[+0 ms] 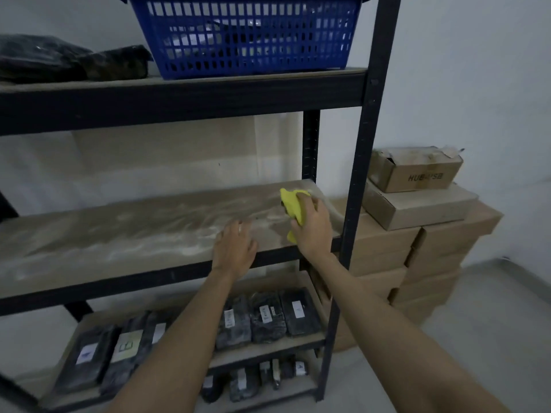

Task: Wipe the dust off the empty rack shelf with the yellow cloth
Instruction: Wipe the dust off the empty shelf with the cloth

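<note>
Yellow cloth (293, 207) under right hand's (313, 231) fingers (307, 201)

**One camera on my head, looking down at the rack**

There is a single view, taken from my head, wide-angle, facing forward and tilted down. It stands close to the rack (362, 162), near enough that both my forearms rise from the bottom edge toward the centre of the frame. The dusty shelf (134, 231) crosses the middle, the blue basket (247, 40) is cut off by the upper edge, and the stacked cardboard boxes (417, 234) sit at the right. The wide lens bends the rack's lines. No second view shares the scene.
</note>
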